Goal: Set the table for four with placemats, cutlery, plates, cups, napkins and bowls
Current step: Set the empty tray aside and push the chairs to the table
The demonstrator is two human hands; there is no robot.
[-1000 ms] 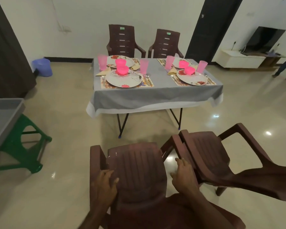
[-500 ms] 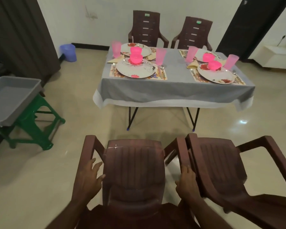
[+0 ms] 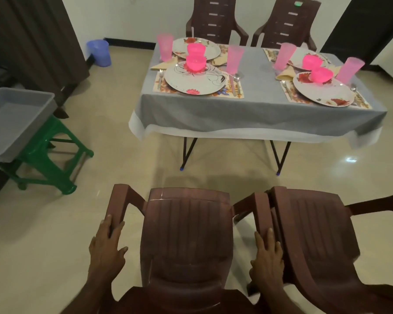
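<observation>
- left hand [image 3: 106, 250] and right hand [image 3: 267, 260] each grip an armrest of the near chair [image 3: 186, 236], likely to push it in.
- table [image 3: 254, 109], well ahead, carries four set places: plates, pink cups and bowls at its left and right ends.

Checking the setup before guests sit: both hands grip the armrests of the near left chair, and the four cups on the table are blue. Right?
Not quite. The head view shows the four cups are pink, not blue. The left hand and right hand do grip the near left chair's armrests.
</observation>
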